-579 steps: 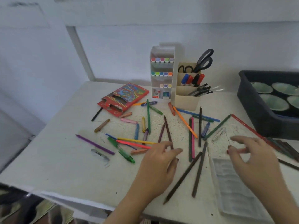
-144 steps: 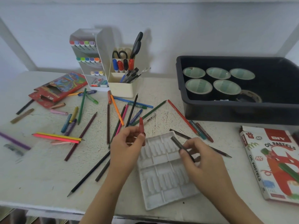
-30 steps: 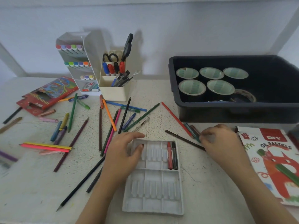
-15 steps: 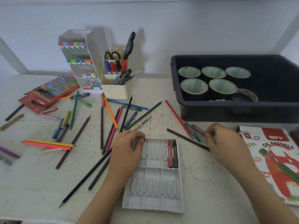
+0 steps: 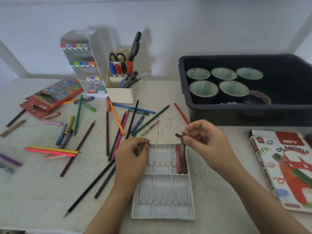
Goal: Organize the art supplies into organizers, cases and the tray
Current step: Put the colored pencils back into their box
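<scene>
Scuffed white table (image 5: 33,191) against a pale wall (image 5: 168,22), pencils (image 5: 77,114) scattered.
Left hand (image 5: 131,159) grips the pastel tray (image 5: 162,200); right hand (image 5: 206,142), at its one o'clock, pinches a dark pastel (image 5: 183,134).

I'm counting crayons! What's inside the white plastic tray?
A red crayon and dark crayons lie in the tray's upper right slots. The left hand covers the upper left corner.

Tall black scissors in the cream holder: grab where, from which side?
Take the scissors by the handles, from above: they stand blades-down in the holder, handles leaning right, high above its rim. Markers crowd the front, so pull up along the tilt.
</scene>
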